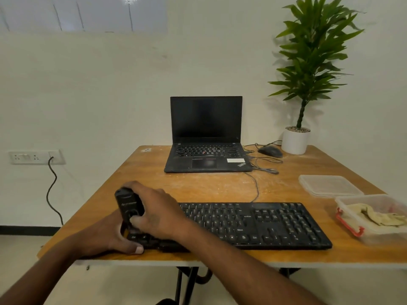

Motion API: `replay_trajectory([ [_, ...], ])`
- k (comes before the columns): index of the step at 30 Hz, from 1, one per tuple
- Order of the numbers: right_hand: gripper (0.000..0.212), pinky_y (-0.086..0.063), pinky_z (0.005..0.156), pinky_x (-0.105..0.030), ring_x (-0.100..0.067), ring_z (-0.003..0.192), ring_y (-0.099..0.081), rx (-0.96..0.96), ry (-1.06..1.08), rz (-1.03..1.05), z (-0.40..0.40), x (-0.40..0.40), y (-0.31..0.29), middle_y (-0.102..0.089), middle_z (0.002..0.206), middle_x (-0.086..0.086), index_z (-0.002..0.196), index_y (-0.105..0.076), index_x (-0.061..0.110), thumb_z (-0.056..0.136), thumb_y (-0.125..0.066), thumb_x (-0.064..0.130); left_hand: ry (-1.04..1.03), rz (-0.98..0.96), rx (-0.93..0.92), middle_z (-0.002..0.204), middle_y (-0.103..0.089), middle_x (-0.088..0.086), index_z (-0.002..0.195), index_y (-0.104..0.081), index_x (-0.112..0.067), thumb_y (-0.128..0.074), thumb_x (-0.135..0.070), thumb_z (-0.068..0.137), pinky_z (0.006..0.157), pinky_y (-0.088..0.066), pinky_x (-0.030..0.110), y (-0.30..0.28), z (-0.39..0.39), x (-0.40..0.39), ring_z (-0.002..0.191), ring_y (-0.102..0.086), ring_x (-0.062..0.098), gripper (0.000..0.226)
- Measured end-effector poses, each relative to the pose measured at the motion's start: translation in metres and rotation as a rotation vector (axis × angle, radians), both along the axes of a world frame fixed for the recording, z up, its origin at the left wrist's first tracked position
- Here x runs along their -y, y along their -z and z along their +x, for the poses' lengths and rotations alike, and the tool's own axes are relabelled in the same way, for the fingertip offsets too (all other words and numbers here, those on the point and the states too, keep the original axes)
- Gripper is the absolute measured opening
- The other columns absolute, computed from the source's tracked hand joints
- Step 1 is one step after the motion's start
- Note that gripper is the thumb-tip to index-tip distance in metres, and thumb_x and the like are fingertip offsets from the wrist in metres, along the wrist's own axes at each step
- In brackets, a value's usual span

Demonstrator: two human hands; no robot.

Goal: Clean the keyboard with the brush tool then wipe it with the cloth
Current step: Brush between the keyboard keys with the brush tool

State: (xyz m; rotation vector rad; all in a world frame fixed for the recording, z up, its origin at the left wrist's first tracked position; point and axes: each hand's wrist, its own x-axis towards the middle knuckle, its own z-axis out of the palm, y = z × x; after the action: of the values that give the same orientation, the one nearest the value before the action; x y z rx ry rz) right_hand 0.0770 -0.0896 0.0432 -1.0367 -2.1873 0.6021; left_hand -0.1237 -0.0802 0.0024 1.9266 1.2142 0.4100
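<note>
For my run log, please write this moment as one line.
phase: brushing | right hand: grips brush tool over keyboard left end | left hand: steadies keyboard corner | cloth: in container

Worktop (220, 188): keyboard (264, 225) along the near edge. Laptop (206, 137) behind it, at the far edge. Mouse (270, 151) right of the laptop; potted plant (295, 140) at the far right corner. Lid (329, 186) on the right side; container (374, 219) just before it, cloth (376, 216) inside.
</note>
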Motion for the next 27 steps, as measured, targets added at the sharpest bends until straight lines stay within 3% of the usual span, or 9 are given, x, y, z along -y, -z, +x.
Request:
replay_trajectory([
  [4,0.075,-0.053,0.069,-0.028,-0.019,0.095,-0.063,-0.002,0.065,-0.011,0.002,-0.028,-0.005,-0.065,0.118,-0.005,0.143,-0.037,0.037,0.084,-0.072,0.01,0.005,0.027,0.008,0.153,-0.049,-0.02,0.16,-0.008,-0.051,-0.102,-0.053,0.061,0.111,-0.048,0.026,-0.001,0.001,0.001,0.136,-0.053,-0.001,0.136],
  [7,0.073,-0.059,0.073,-0.038,-0.02,0.096,-0.064,0.012,0.117,0.013,0.002,-0.041,-0.007,-0.065,0.116,-0.004,0.14,-0.037,0.04,0.083,-0.073,0.012,0.007,0.043,0.0,0.152,-0.047,-0.021,0.159,0.0,-0.057,-0.102,-0.053,0.06,0.113,-0.049,0.029,-0.002,0.001,0.001,0.135,-0.054,-0.001,0.141],
  [9,0.074,-0.06,0.078,-0.044,-0.021,0.097,-0.066,0.016,0.1,0.017,0.002,-0.039,-0.008,-0.066,0.117,-0.003,0.14,-0.036,0.041,0.082,-0.073,0.013,0.006,0.054,-0.013,0.151,-0.047,-0.022,0.158,-0.003,-0.055,-0.101,-0.052,0.062,0.113,-0.049,0.029,-0.001,0.001,0.0,0.133,-0.054,-0.003,0.138],
  [13,0.072,-0.06,0.077,-0.039,-0.014,0.097,-0.065,0.045,-0.031,0.037,0.007,-0.009,-0.007,-0.067,0.118,0.002,0.141,-0.037,0.041,0.084,-0.074,0.016,0.002,0.107,-0.083,0.145,-0.047,-0.026,0.147,-0.025,-0.052,-0.097,-0.046,0.072,0.104,-0.046,0.013,-0.003,0.003,0.0,0.126,-0.049,-0.015,0.104],
  [15,0.071,-0.06,0.077,-0.035,-0.012,0.097,-0.065,0.042,-0.103,0.029,0.01,0.007,-0.004,-0.067,0.117,0.004,0.14,-0.038,0.042,0.084,-0.074,0.017,0.006,0.11,-0.088,0.142,-0.055,-0.023,0.143,-0.036,-0.05,-0.097,-0.048,0.073,0.11,-0.047,0.022,0.0,0.001,-0.003,0.127,-0.053,-0.009,0.093],
  [18,0.069,-0.06,0.075,-0.033,-0.01,0.095,-0.066,0.008,-0.162,0.017,0.013,0.009,-0.002,-0.068,0.113,0.006,0.14,-0.04,0.043,0.085,-0.073,0.017,-0.001,0.112,-0.058,0.14,-0.059,-0.021,0.146,-0.04,-0.045,-0.097,-0.052,0.069,0.112,-0.049,0.03,0.004,0.0,-0.004,0.129,-0.057,-0.001,0.096],
  [21,0.069,-0.061,0.078,-0.036,-0.011,0.1,-0.066,-0.012,-0.133,0.012,0.015,-0.015,-0.002,-0.067,0.115,0.007,0.139,-0.041,0.043,0.084,-0.074,0.016,-0.027,0.118,-0.081,0.144,-0.046,-0.028,0.147,-0.023,-0.055,-0.098,-0.051,0.07,0.105,-0.045,0.015,0.001,0.0,-0.004,0.127,-0.049,-0.012,0.108],
  [24,0.07,-0.061,0.078,-0.038,-0.011,0.102,-0.066,-0.031,-0.044,0.019,0.016,-0.047,0.0,-0.067,0.118,0.006,0.139,-0.042,0.041,0.083,-0.075,0.015,-0.021,0.098,-0.043,0.152,-0.043,-0.026,0.155,0.0,-0.065,-0.099,-0.055,0.065,0.116,-0.047,0.03,0.0,-0.001,-0.004,0.136,-0.05,-0.003,0.135],
  [27,0.069,-0.061,0.078,-0.041,-0.013,0.102,-0.065,-0.039,0.013,0.022,0.015,-0.068,-0.001,-0.066,0.117,0.005,0.137,-0.044,0.04,0.081,-0.077,0.016,-0.022,0.089,-0.041,0.158,-0.038,-0.026,0.155,0.01,-0.067,-0.099,-0.056,0.063,0.122,-0.043,0.04,0.0,-0.002,-0.004,0.142,-0.046,0.002,0.143],
])
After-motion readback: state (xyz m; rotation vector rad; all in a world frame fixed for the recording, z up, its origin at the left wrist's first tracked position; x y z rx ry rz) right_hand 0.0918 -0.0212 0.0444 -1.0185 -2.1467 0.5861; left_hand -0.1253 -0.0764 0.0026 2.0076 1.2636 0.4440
